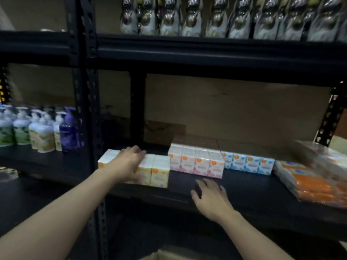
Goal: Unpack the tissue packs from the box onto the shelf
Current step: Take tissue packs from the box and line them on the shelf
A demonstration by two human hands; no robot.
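A yellow tissue pack (159, 171) lies at the front left of the dark shelf (253, 192). My left hand (127, 162) rests on top of it, fingers wrapped over its upper face. To its right stand a pink tissue pack (197, 162) and then a blue tissue pack (247, 164), side by side. My right hand (210, 197) hovers over the shelf's front edge just below the pink pack, fingers spread, holding nothing. The cardboard box (169, 255) shows only as a pale edge at the bottom of the view.
Orange-and-white wrapped packs (309, 182) lie at the shelf's right end. A flat brown carton (165, 130) sits at the back. Pump bottles (41, 132) fill the neighbouring bay on the left, past a black upright post (92, 113). Shiny pouches (225, 17) line the shelf above.
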